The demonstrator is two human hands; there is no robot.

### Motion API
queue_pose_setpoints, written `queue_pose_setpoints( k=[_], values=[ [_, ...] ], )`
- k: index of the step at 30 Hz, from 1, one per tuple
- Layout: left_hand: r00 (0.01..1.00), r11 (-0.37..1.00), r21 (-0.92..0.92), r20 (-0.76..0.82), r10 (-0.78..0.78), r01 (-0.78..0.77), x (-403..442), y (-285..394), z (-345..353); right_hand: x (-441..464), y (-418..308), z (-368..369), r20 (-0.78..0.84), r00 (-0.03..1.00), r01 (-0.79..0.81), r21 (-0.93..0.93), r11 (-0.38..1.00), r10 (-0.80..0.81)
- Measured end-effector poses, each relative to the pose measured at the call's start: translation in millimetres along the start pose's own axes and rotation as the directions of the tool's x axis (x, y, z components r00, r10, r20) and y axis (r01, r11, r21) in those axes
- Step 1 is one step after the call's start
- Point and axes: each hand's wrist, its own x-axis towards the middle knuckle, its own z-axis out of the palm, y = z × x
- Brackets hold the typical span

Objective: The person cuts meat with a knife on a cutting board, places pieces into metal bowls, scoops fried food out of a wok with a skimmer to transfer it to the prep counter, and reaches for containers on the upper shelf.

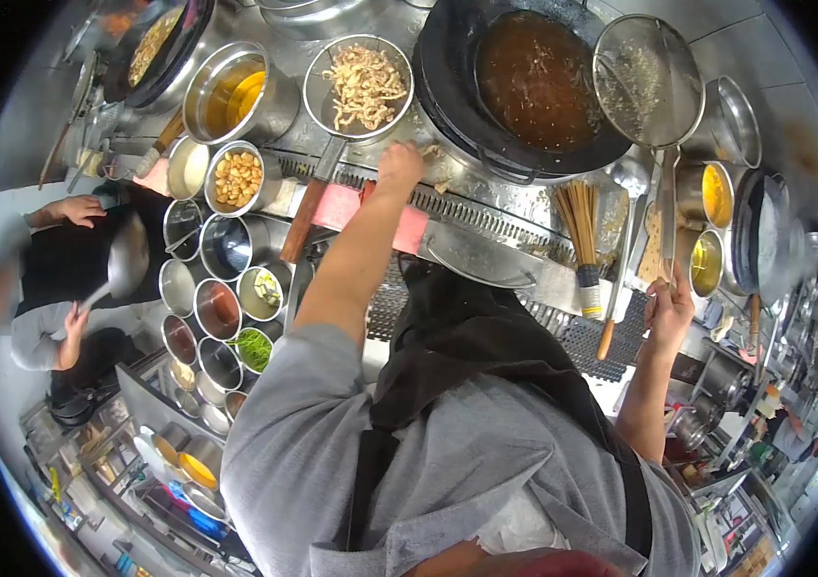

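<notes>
My right hand is wrapped round the long thin handle of a wire-mesh strainer, whose mesh with small crumbs on it is raised over the right rim of a black wok. Brown oil with bits afloat fills the wok. My left hand is at the metal stove top, fingers bent together beside a few scraps of food; what they pinch, if anything, is hidden. Just beyond it, a second strainer with a wooden handle bears pale fried strips.
Left stand a pot of yellow oil, a pot of tan chunks and several ingredient tins. A bamboo brush, a ladle and a curved metal sheet lie near me. A co-worker's hand holds another ladle.
</notes>
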Motion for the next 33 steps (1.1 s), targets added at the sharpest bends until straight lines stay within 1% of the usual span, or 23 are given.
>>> queue_pose_setpoints(
  k=[1, 2, 4, 6, 8, 10, 11, 13, 15, 16, 17, 19, 21, 22, 24, 25, 26, 28, 29, 30, 31, 32, 33],
  values=[
    [0.997, 0.999, 0.025, -0.064, 0.035, -0.033, -9.8, -5.6, -22.8, 1.5, 2.9, -2.0, -0.003, 1.0, -0.003, 0.006, 1.0, 0.003],
    [0.998, 0.999, 0.046, -0.062, 0.032, -0.029, -13.9, -13.6, -42.7, 1.7, 4.8, -3.4, -0.004, 1.0, -0.003, 0.01, 1.0, 0.003],
    [0.988, 0.995, -0.066, -0.142, 0.069, -0.079, -17.0, -19.1, -85.9, 4.3, 10.7, -3.7, -0.005, 1.0, -0.004, 0.026, 1.0, 0.004],
    [0.951, 0.959, -0.198, -0.276, 0.143, -0.201, -41.5, 3.4, -159.2, 6.6, 12.6, -3.1, -0.008, 1.0, 0.011, 0.03, 0.999, -0.01],
    [0.875, 0.878, -0.276, -0.407, 0.263, -0.392, -33.7, 19.5, -198.4, 7.5, 12.4, 0.8, 0.014, 1.0, -0.003, 0.028, 1.0, 0.003],
    [0.823, 0.774, -0.389, -0.492, 0.285, -0.5, -22.4, 32.0, -224.5, 4.7, 8.4, 5.9, 0.014, 1.0, -0.011, 0.039, 0.999, 0.01],
    [0.822, 0.77, -0.395, -0.498, 0.279, -0.5, -30.2, 30.8, -237.9, 2.3, 5.6, 6.3, 0.014, 1.0, -0.026, 0.046, 0.999, 0.025],
    [0.715, 0.825, -0.332, -0.689, 0.119, -0.458, -51.6, 16.4, -260.9, -6.0, 6.5, 4.1, 0.018, 1.0, -0.005, 0.049, 0.999, 0.004],
    [0.776, 0.806, -0.455, -0.631, 0.009, -0.38, -95.0, -23.3, -253.1, -13.2, 7.3, 1.8, 0.024, 0.999, 0.024, 0.058, 0.998, -0.026],
    [0.78, 0.815, -0.478, -0.623, -0.052, -0.328, -125.5, -37.4, -243.3, -18.8, 8.4, -0.2, 0.026, 0.999, 0.035, 0.058, 0.998, -0.037],
    [0.8, 0.721, -0.603, -0.589, -0.115, -0.34, -151.1, -53.1, -222.4, -25.8, 10.4, -1.8, 0.023, 0.999, 0.042, 0.06, 0.997, -0.043],
    [0.877, 0.769, -0.614, -0.454, -0.159, -0.179, -204.4, -73.9, -205.0, -38.5, 13.2, -2.1, 0.013, 0.999, 0.048, 0.058, 0.997, -0.049],
    [0.783, 0.662, -0.711, -0.544, -0.301, -0.238, -233.2, -102.6, -190.7, -49.0, 7.7, 2.3, -0.016, 0.999, 0.041, -0.002, 0.999, -0.041],
    [0.662, 0.598, -0.736, -0.623, -0.417, -0.317, -242.3, -115.2, -199.0, -52.8, 4.8, 5.4, -0.043, 0.998, 0.031, -0.056, 0.998, -0.034],
    [0.498, 0.404, -0.736, -0.67, -0.551, -0.543, -272.2, -133.2, -237.0, -53.7, 3.3, 9.4, -0.042, 0.998, 0.048, -0.038, 0.998, -0.049],
    [0.428, 0.447, -0.677, -0.725, -0.54, -0.585, -289.7, -138.6, -254.4, -54.0, 2.6, 12.0, -0.041, 0.997, 0.061, -0.01, 0.998, -0.062],
    [0.375, 0.415, -0.594, -0.782, -0.497, -0.69, -297.8, -143.8, -260.3, -55.7, -1.2, 15.8, -0.036, 0.998, 0.059, -0.023, 0.998, -0.06],
    [0.374, 0.408, -0.605, -0.771, -0.515, -0.684, -297.7, -114.8, -272.4, -57.9, -9.9, 23.3, -0.031, 0.997, 0.065, -0.033, 0.997, -0.066],
    [0.481, 0.543, -0.601, -0.798, -0.364, -0.587, -281.0, -117.1, -259.4, -54.0, -7.8, 22.6, 0.012, 0.997, 0.074, -0.017, 0.997, -0.074],
    [0.59, 0.669, -0.555, -0.78, -0.21, -0.495, -259.1, -119.4, -240.8, -54.7, -7.3, 25.9, 0.015, 0.997, 0.073, -0.019, 0.997, -0.073],
    [0.766, 0.695, -0.629, -0.619, -0.175, -0.349, -242.4, -102.2, -227.0, -54.2, -8.5, 29.6, 0.023, 0.997, 0.07, -0.01, 0.997, -0.07],
    [0.776, 0.743, -0.538, -0.629, -0.039, -0.399, -207.5, -94.7, -193.5, -52.8, -10.5, 32.3, 0.028, 0.997, 0.069, -0.002, 0.998, -0.069],
    [0.849, 0.832, -0.456, -0.527, 0.035, -0.317, -169.1, -83.5, -154.2, -52.8, -12.5, 34.4, 0.043, 0.997, 0.065, -0.006, 0.998, -0.064]
  ],
)
